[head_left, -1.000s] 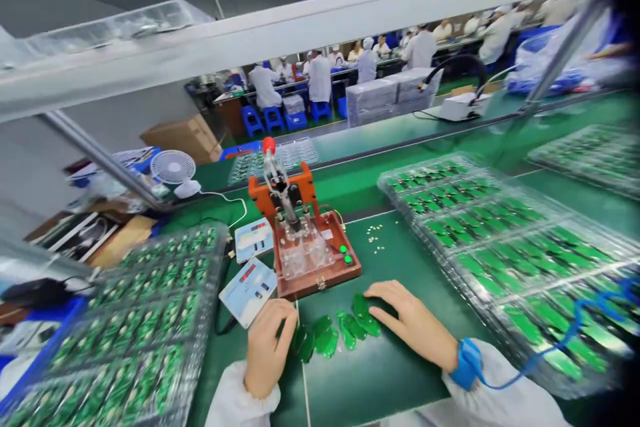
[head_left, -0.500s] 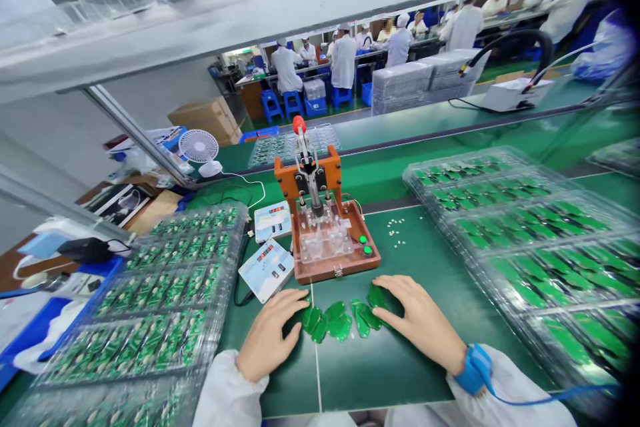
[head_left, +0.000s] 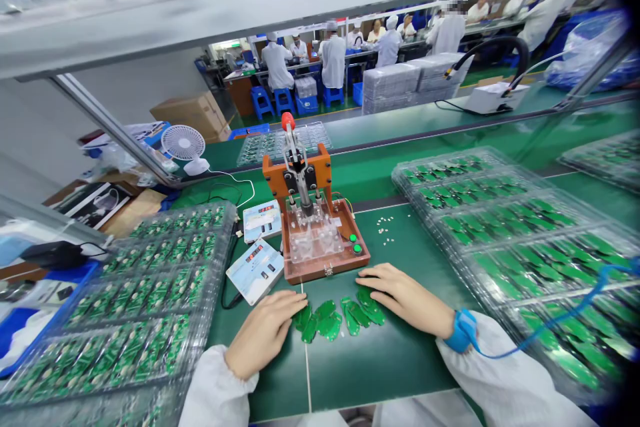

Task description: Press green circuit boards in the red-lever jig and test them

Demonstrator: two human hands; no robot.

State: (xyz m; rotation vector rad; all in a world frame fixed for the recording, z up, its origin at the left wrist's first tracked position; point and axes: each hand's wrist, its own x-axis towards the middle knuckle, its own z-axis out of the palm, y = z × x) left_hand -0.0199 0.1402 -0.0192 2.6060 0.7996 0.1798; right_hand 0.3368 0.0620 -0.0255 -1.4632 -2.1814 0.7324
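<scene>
Small green circuit boards (head_left: 327, 321) lie overlapped in a row on the green work surface, with a second fan of circuit boards (head_left: 356, 317) to the right. My left hand (head_left: 263, 332) rests at the left end of the row, its stretched fingers over the outermost board and partly hiding it. At the right end, the fingers of my right hand (head_left: 407, 297) lie extended over the top of the boards. Both hands look open. Behind the row stands a press fixture (head_left: 327, 267) with an orange frame, a red-knobbed lever and clear plastic blocks.
Two white counter boxes (head_left: 255, 270) sit left of the fixture. Clear trays of populated boards (head_left: 150, 307) are stacked at left, trays of green boards (head_left: 510, 220) at right. Tiny white bits (head_left: 385, 230) lie beside the fixture. A blue wrist-strap cord (head_left: 540, 330) crosses the right tray.
My right hand's thumb has come in beside its fingers, uncovering more of the right-hand boards. My left hand stays at the left end. The whole view has shifted slightly.
</scene>
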